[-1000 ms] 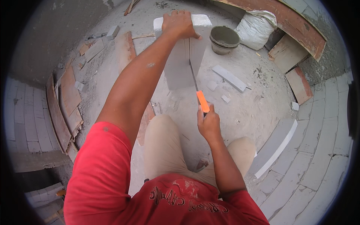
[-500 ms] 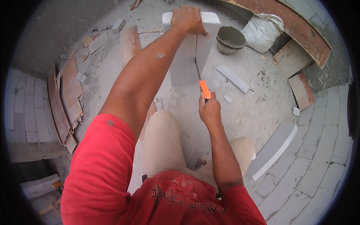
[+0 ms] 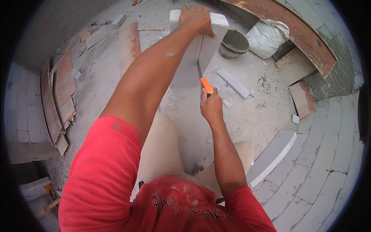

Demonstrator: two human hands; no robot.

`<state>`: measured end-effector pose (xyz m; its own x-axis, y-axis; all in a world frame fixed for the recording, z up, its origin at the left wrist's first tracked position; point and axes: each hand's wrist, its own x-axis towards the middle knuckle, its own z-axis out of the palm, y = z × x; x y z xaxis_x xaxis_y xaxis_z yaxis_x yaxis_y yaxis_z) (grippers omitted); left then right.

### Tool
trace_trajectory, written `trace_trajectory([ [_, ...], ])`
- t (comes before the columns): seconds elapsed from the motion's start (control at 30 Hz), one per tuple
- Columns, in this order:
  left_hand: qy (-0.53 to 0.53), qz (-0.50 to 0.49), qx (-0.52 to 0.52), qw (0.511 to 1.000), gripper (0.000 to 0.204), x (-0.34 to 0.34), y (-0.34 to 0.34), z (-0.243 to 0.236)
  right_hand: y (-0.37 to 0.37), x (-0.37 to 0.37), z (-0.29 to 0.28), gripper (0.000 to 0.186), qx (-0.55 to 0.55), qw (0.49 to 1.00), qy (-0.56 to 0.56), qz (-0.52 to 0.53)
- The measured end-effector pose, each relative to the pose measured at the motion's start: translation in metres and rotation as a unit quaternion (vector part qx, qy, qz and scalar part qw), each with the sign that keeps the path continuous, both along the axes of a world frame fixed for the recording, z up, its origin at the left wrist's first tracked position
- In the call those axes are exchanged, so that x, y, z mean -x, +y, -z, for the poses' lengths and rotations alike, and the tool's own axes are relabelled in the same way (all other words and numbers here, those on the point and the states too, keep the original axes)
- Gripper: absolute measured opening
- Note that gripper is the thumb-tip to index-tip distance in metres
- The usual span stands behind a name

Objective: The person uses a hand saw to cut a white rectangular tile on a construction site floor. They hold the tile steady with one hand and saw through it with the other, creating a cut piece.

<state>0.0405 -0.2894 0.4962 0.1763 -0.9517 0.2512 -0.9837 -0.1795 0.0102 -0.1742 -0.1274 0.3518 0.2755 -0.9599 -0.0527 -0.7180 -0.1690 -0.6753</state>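
An upright pale grey lightweight block (image 3: pixel 181 67) stands in front of me, with a thin vertical cut line down its near face. My left hand (image 3: pixel 195 21) grips its top edge, fingers over the far side and thumb at the right. Lower right, my right hand (image 3: pixel 211 104) is closed on a saw with an orange-and-black handle (image 3: pixel 205 84); its dark blade meets the cut line in the block's face, and the tip is hidden.
A mortar bucket (image 3: pixel 234 50), white sack (image 3: pixel 266 36) and bent board (image 3: pixel 309 42) lie back right. A narrow strip (image 3: pixel 232 81) and longer block (image 3: pixel 270 158) lie right, beside a block wall (image 3: pixel 320 162). Broken boards (image 3: pixel 65 81) lie left.
The saw and my right hand have moved forward and up, toward the block, with more of the blade hidden at it. My left hand stays on the block's top as the view shifts slightly.
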Motion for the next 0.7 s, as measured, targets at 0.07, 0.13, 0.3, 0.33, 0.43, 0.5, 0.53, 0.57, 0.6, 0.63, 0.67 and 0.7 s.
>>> trace_trajectory([
  [0.07,0.01,0.0,-0.01,1.0,0.104,-0.004,-0.003,-0.003,-0.023,-0.021,-0.012,0.041,0.011,1.0,-0.013,-0.006],
  [0.13,0.013,-0.008,-0.035,0.999,0.104,-0.01,0.005,0.007,0.017,-0.008,-0.015,0.04,-0.045,0.999,-0.007,-0.014],
  [0.3,-0.004,-0.026,-0.032,0.999,0.103,-0.024,0.008,0.003,0.158,0.098,0.003,0.043,-0.031,0.994,-0.102,-0.029],
  [0.33,0.077,-0.03,-0.096,0.992,0.096,-0.018,0.015,-0.024,0.163,0.101,-0.004,0.043,-0.041,0.994,-0.096,-0.022],
  [0.43,-0.002,-0.02,-0.03,0.999,0.103,-0.027,0.002,-0.002,0.073,0.029,0.01,0.038,-0.02,0.998,-0.052,-0.029],
  [0.5,0.004,0.006,-0.017,1.0,0.103,-0.005,-0.01,-0.002,-0.004,-0.003,0.003,0.037,0.014,1.0,-0.01,-0.016],
  [0.53,0.002,-0.002,-0.02,1.0,0.103,-0.014,-0.005,0.0,-0.018,-0.019,0.0,0.037,0.024,0.999,0.0,-0.025],
  [0.57,0.002,-0.005,-0.023,1.0,0.104,-0.018,-0.004,0.0,-0.009,-0.018,-0.002,0.037,0.007,1.0,-0.008,-0.022],
  [0.6,0.002,-0.007,-0.026,1.0,0.104,-0.017,-0.006,0.0,0.01,-0.007,-0.004,0.036,-0.011,1.0,-0.015,-0.018],
  [0.63,0.004,-0.016,-0.031,0.999,0.104,-0.024,-0.005,0.002,0.036,0.004,-0.005,0.036,-0.031,0.999,-0.021,-0.021],
  [0.67,0.006,-0.028,-0.032,0.999,0.104,-0.038,-0.004,0.0,0.072,0.025,-0.002,0.035,-0.091,0.995,-0.031,-0.011],
  [0.7,0.013,-0.028,-0.033,0.999,0.105,-0.038,-0.005,0.0,0.114,0.06,0.011,0.038,-0.062,0.992,-0.104,-0.024],
])
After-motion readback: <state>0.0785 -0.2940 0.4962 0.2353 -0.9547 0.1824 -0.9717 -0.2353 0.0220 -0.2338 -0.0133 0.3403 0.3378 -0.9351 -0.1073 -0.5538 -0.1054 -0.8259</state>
